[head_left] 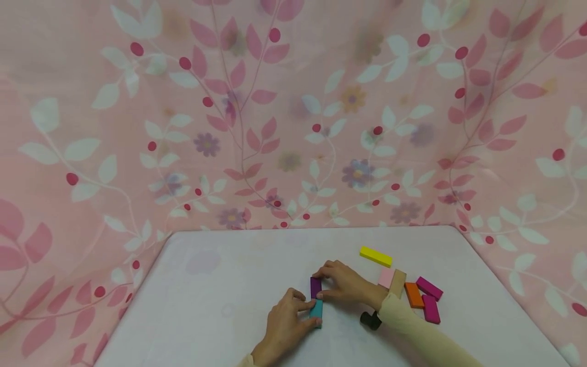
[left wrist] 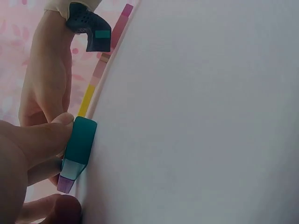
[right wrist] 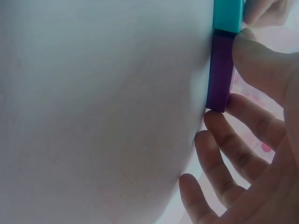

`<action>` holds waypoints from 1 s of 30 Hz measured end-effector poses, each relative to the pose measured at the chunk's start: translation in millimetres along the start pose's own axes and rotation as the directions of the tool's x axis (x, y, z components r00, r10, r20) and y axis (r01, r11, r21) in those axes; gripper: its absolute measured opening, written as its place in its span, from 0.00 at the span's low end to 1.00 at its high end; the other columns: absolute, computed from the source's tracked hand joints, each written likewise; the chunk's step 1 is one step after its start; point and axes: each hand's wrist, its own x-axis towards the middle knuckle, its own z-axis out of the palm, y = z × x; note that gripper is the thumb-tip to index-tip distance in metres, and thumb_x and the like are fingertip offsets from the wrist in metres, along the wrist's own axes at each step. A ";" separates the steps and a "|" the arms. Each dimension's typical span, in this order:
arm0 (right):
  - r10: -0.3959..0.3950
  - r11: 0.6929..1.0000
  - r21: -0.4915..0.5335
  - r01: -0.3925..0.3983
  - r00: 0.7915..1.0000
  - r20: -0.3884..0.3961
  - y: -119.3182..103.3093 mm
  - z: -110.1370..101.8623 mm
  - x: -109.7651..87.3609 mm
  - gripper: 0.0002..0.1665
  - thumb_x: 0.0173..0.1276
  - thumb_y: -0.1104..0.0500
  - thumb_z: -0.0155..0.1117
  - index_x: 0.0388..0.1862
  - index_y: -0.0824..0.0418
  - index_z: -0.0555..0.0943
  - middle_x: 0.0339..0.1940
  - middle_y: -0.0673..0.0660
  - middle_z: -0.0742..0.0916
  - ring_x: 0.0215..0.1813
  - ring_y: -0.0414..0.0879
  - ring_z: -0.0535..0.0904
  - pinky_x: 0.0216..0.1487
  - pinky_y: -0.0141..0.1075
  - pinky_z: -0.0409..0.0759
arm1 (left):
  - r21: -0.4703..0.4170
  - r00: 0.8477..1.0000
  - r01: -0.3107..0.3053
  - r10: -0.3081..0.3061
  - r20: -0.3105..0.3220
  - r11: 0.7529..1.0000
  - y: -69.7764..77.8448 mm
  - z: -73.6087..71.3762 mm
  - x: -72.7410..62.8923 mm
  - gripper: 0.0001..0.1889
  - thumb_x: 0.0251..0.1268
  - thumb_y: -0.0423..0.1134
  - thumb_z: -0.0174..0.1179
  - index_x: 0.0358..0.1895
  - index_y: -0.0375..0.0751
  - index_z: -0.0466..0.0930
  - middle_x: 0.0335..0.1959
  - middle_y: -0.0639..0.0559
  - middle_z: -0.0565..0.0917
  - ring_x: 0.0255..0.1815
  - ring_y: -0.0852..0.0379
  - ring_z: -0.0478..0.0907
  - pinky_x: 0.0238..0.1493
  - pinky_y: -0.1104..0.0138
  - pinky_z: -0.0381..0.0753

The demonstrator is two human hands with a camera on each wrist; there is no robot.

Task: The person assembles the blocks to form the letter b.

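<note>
A teal block (head_left: 316, 312) and a purple block (head_left: 316, 287) lie end to end in a line on the white table, the purple one farther back. My left hand (head_left: 285, 320) pinches the teal block lengthwise, thumb at its near end and index finger at its far end. From the right side, my right hand (head_left: 346, 285) holds the purple block between thumb and index finger. In the right wrist view the teal block (right wrist: 228, 16) and purple block (right wrist: 221, 72) meet at their ends, and the other right fingers are spread beside them.
To the right lie a yellow block (head_left: 376, 256), a pink block (head_left: 386, 278), a tan block (head_left: 398, 283), an orange block (head_left: 414, 295) and two magenta blocks (head_left: 431, 309). A black wrist device (head_left: 370, 320) sits under the right forearm. Floral cloth (head_left: 293, 127) hangs behind the table (head_left: 206, 295).
</note>
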 end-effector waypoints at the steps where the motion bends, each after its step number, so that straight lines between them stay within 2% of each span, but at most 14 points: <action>1: -0.004 1.000 0.001 0.004 1.000 -0.004 -0.3 -0.1 -0.5 0.29 0.71 0.42 0.74 0.65 0.55 0.85 0.54 0.51 0.87 0.55 0.46 0.78 0.63 0.49 0.80 | 0.005 1.000 -0.010 0.010 -0.002 1.000 0.2 0.6 0.1 0.24 0.53 0.53 0.82 0.53 0.49 0.93 0.51 0.51 0.85 0.41 0.52 0.86 0.35 0.63 0.81; 4: -0.018 1.000 0.006 0.018 1.000 -0.017 -0.3 -0.2 -2.2 0.28 0.72 0.43 0.73 0.65 0.55 0.85 0.54 0.51 0.86 0.55 0.46 0.78 0.62 0.48 0.80 | 0.030 0.999 -0.047 0.048 -0.013 0.998 0.3 2.1 0.5 0.23 0.55 0.53 0.81 0.53 0.49 0.93 0.59 0.50 0.87 0.53 0.44 0.89 0.42 0.54 0.86; 10: -0.039 0.999 0.022 0.040 0.998 -0.044 3.7 1.6 -6.5 0.28 0.72 0.44 0.74 0.64 0.56 0.84 0.54 0.49 0.86 0.55 0.46 0.78 0.63 0.46 0.79 | 0.049 0.994 -0.110 0.111 -0.022 0.993 0.2 4.2 0.1 0.23 0.58 0.50 0.80 0.54 0.45 0.92 0.57 0.53 0.91 0.54 0.47 0.90 0.46 0.52 0.89; 19: 0.011 0.997 0.074 -0.005 0.996 -0.091 3.8 7.1 -12.2 0.26 0.72 0.44 0.74 0.63 0.55 0.85 0.54 0.47 0.86 0.56 0.45 0.78 0.63 0.47 0.78 | 0.063 0.996 -0.083 0.084 -0.014 0.994 4.3 5.8 -1.4 0.22 0.59 0.49 0.79 0.54 0.44 0.92 0.58 0.53 0.90 0.55 0.47 0.89 0.45 0.49 0.88; 25: 0.008 0.995 0.104 0.003 0.994 -0.105 1.9 8.4 -12.7 0.30 0.68 0.44 0.78 0.62 0.56 0.84 0.54 0.49 0.86 0.57 0.47 0.78 0.64 0.47 0.77 | 0.063 0.996 -0.082 0.084 -0.037 0.995 4.2 6.1 -1.9 0.22 0.57 0.48 0.80 0.54 0.44 0.93 0.55 0.53 0.91 0.52 0.48 0.90 0.45 0.52 0.87; 30: -0.006 0.992 0.124 0.018 0.995 -0.096 -1.0 11.4 -10.6 0.31 0.66 0.45 0.80 0.64 0.56 0.85 0.54 0.50 0.86 0.58 0.48 0.79 0.65 0.46 0.77 | 0.049 0.997 -0.057 0.059 -0.043 0.997 2.2 4.9 -3.0 0.22 0.54 0.49 0.82 0.52 0.44 0.93 0.52 0.54 0.91 0.51 0.49 0.89 0.45 0.55 0.87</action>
